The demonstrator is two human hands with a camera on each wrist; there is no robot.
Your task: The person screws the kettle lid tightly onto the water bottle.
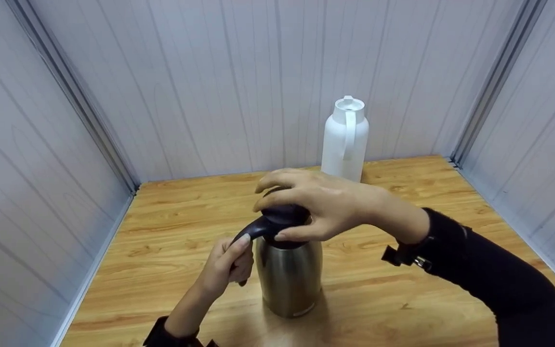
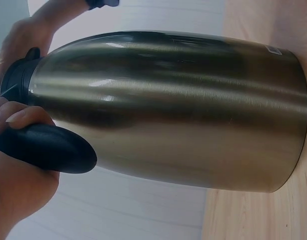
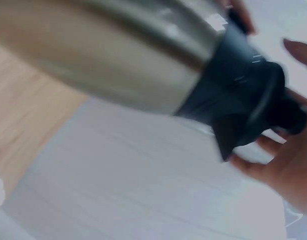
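Our left hand [image 1: 227, 265] grips the steel jug's [image 1: 289, 277] black handle [image 1: 253, 231]. Our right hand [image 1: 321, 205] clasps its dark lid [image 1: 282, 214].

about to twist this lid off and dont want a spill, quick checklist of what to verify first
1. Left hand grips the black handle: ok.
2. Right hand wraps the black round lid: ok.
3. Brushed steel jug upright on the wooden table: ok.
4. White plastic jug stands apart, behind: ok.
5. Lid loosened: cannot tell.
6. Jug full or empty: cannot tell.
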